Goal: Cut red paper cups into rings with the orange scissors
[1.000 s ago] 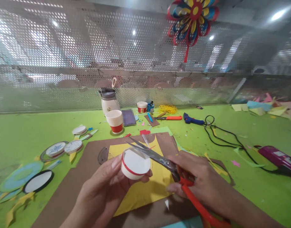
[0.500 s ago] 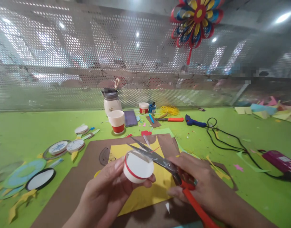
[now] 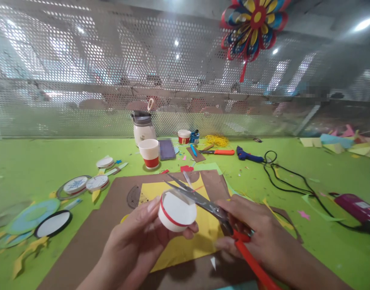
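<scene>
My left hand (image 3: 136, 241) is closed round the cut-off bottom of a white paper cup with a red stripe (image 3: 176, 212), held with its base toward me. My right hand (image 3: 257, 237) grips red-handled scissors (image 3: 203, 201). The blades are partly apart and sit across the far rim of the cup piece. Both hands hover over a yellow paper sheet (image 3: 185, 241) lying on brown card (image 3: 91, 233).
A green table (image 3: 36, 161) carries a whole red and white paper cup (image 3: 149, 153), a white flask (image 3: 142, 128), round paper discs (image 3: 76, 185) at left, a blue glue gun (image 3: 248, 154) with black cable, a magenta box (image 3: 358, 206) and paper scraps. A perforated metal screen stands behind.
The cup piece and both hands have shifted slightly right in view as the camera moved. The scissor blades have closed a little on the cup's rim.
</scene>
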Motion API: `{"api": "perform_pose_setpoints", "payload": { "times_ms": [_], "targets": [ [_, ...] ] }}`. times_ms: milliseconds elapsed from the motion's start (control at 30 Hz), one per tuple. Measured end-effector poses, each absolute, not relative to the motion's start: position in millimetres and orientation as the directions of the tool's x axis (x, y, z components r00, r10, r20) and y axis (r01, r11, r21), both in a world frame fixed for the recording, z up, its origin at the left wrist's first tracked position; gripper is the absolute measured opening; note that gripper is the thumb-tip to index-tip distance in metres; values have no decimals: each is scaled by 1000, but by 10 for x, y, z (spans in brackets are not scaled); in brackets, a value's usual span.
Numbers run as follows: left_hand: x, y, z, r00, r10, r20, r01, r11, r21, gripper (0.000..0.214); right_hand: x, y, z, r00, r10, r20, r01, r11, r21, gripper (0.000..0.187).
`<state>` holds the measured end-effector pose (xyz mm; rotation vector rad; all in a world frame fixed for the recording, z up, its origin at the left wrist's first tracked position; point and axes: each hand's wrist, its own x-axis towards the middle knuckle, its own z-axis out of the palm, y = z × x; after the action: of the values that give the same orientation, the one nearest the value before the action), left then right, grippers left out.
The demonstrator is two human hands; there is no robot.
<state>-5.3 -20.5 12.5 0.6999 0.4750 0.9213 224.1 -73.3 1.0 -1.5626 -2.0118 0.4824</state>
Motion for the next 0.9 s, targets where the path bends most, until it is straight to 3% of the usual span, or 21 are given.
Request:
{"api": "perform_pose_setpoints", "payload": {
  "times_ms": [467, 900],
  "targets": [
    [-44, -212, 154, 550, 831, -80, -531, 422, 735, 28, 2227, -736, 47, -151, 969, 197, 816, 235, -528, 40],
    [-28, -211, 146, 595, 801, -65, -561, 472, 680, 30, 2267, -739, 6, -211, 943, 256, 788, 319, -526, 40]
  ]
}}
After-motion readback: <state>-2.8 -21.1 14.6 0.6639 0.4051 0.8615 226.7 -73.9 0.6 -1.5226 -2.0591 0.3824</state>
